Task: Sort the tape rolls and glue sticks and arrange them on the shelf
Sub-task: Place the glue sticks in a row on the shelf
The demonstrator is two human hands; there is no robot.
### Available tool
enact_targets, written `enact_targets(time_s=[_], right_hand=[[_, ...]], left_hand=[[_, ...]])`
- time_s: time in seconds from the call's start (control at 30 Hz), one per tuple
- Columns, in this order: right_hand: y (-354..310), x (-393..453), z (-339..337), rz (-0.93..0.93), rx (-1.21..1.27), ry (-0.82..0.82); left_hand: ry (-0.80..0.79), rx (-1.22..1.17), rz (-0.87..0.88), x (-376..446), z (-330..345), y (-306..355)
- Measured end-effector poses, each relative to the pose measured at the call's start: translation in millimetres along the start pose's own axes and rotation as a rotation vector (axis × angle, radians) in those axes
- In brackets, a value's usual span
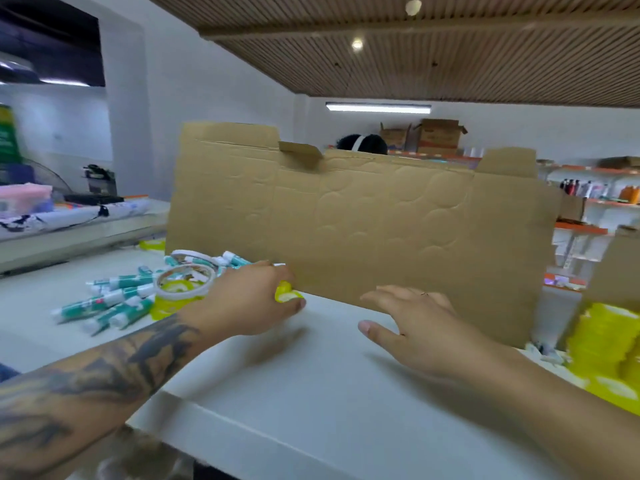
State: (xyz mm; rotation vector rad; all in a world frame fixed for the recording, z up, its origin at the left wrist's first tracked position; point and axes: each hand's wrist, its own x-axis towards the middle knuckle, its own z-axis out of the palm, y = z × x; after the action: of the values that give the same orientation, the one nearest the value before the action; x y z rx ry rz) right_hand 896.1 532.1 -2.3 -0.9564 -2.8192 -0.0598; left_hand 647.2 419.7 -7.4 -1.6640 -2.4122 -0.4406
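My left hand (251,299) grips a small yellow tape roll (286,292) just above the white shelf top (311,393), close to the base of the cardboard sheet. My right hand (412,329) hovers over the shelf to the right with fingers spread and holds nothing. Left of my left hand lies a heap of teal-and-white glue sticks (110,303) mixed with tape rolls: a white-rimmed roll (183,280) on top of a yellow one (169,304). A stack of yellow tape rolls (604,344) stands at the far right.
A tall flattened cardboard sheet (356,216) stands upright along the back of the shelf top. A person's head shows behind it. Store shelves (581,230) with goods fill the right background; a counter with clutter (69,216) lies at the left.
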Motion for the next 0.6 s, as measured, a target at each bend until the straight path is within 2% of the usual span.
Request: enact_targets(time_s=[0.2,0.33,0.43,0.6], right_hand=[[-57.7,55.2,20.0,0.03,0.027,-0.022],[-70.1,69.9,35.9,0.051,0.078,0.015],[-69.6,66.6,43.2,0.081,0.1,0.038],[-62.9,63.3,46.5,0.106,0.092,0.044]], left_hand=[[0.027,0.118,0.03,51.2,-1.9,-50.2],[-0.009,0.201,0.038,82.1,14.2,-62.9],[0.021,0.254,0.066,92.0,29.4,-64.6],[0.062,0.121,0.049,95.3,40.6,-70.1]])
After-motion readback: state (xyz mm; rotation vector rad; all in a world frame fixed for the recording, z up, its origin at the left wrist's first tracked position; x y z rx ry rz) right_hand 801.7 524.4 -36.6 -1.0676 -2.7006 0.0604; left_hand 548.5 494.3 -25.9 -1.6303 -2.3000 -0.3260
